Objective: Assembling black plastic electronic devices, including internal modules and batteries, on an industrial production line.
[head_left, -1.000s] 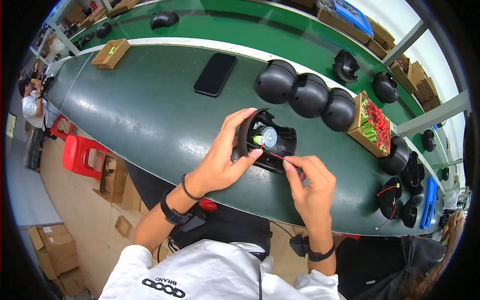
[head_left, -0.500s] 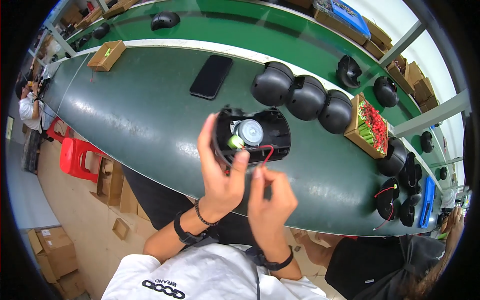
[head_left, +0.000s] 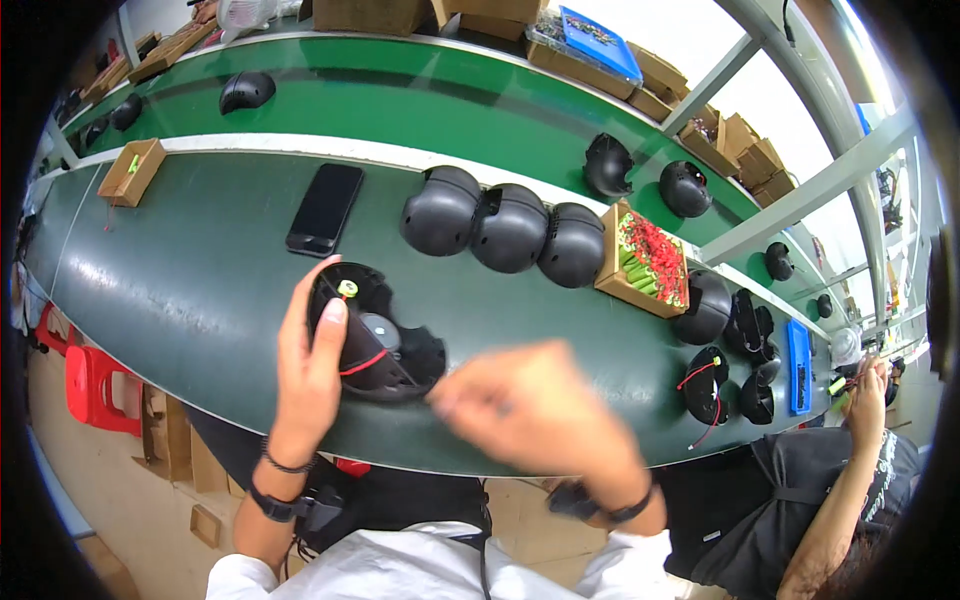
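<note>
My left hand (head_left: 312,365) grips a hollow black plastic shell (head_left: 420,360) by its left side, the thumb pressed over the near rim. Inside the shell sits a round silver part (head_left: 380,332). A red wire (head_left: 364,364) runs across the opening, and a small green cylinder (head_left: 347,289) pokes up beside my left thumb. Just right of the shell is my right hand (head_left: 545,410), smeared by motion. Its fingertips come close to the shell's right rim; whether they pinch anything cannot be made out.
Black domed shells (head_left: 508,228) stand in a row behind, beside a carton of green cylinders with red wires (head_left: 650,262). A phone (head_left: 326,208) lies at the left, a small carton (head_left: 132,172) farther off. At the right are a blue tray (head_left: 798,366) and a co-worker's hand (head_left: 868,398).
The shell has tilted, and its silver part is now partly hidden. My right hand has left the red wire and moved out to the right. The whole view has swung rightward.
</note>
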